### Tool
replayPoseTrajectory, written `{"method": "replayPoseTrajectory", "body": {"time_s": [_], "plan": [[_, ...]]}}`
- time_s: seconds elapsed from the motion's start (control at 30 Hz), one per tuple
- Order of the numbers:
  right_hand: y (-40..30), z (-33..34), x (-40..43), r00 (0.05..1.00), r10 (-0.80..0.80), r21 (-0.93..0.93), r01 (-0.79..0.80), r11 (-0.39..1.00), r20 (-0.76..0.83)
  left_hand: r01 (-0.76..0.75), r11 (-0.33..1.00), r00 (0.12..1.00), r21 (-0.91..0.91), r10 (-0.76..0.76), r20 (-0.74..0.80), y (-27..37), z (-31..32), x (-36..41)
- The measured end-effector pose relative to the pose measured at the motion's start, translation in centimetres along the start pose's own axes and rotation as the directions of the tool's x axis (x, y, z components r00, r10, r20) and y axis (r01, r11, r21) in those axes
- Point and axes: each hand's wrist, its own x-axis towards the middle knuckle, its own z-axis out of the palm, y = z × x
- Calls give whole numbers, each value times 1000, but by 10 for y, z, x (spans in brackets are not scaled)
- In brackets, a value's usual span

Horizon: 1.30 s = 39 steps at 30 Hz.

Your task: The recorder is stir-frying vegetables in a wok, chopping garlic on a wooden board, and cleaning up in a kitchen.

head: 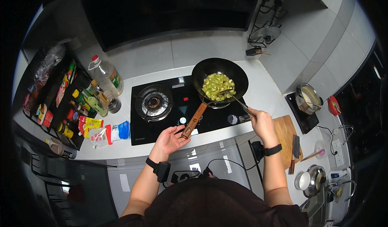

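A black wok point(238, 71) with a wooden handle point(196, 117) sits over the right burner of the black gas hob. Chopped green vegetable pieces point(217, 85) lie in its bottom, with a few red bits among them. My right hand point(261, 122) grips the handle of a metal spatula point(239, 101), whose head is in the food. By the end of the wooden handle, my left hand point(171, 140) is palm up with its fingers apart. Some of its fingers pass beneath the handle end; whether they touch it I cannot tell.
Left of the hob point(182, 133) are seasoning bags point(103, 133), bottles point(106, 75) and a black rack point(81, 139). To the right, a cleaver point(295, 146) lies on a wooden cutting board point(280, 127). Beyond it, a pot point(307, 101) stands on an electric cooker point(298, 113).
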Motion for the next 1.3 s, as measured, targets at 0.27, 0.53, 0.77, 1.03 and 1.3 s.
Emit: {"method": "replayPoseTrajectory", "body": {"time_s": [0.27,0.53,0.77,1.03,1.3], "plan": [[-2,12,3,992,-113,-156,104,982,-53,14,999,999,37,-16,46,1,2,0],[-13,9,-6,992,-121,-113,117,987,-29,8,999,1000,43,-10,26,4,-2,-2],[-13,15,-9,990,-90,-185,69,980,-109,6,999,1000,39,-7,20,6,3,-1],[-14,10,-16,993,-64,-156,49,987,-96,5,998,1000,55,-6,24,7,4,-3],[-15,24,7,990,-126,-68,122,990,-64,-8,997,999,77,5,38,8,1,-2]]}}
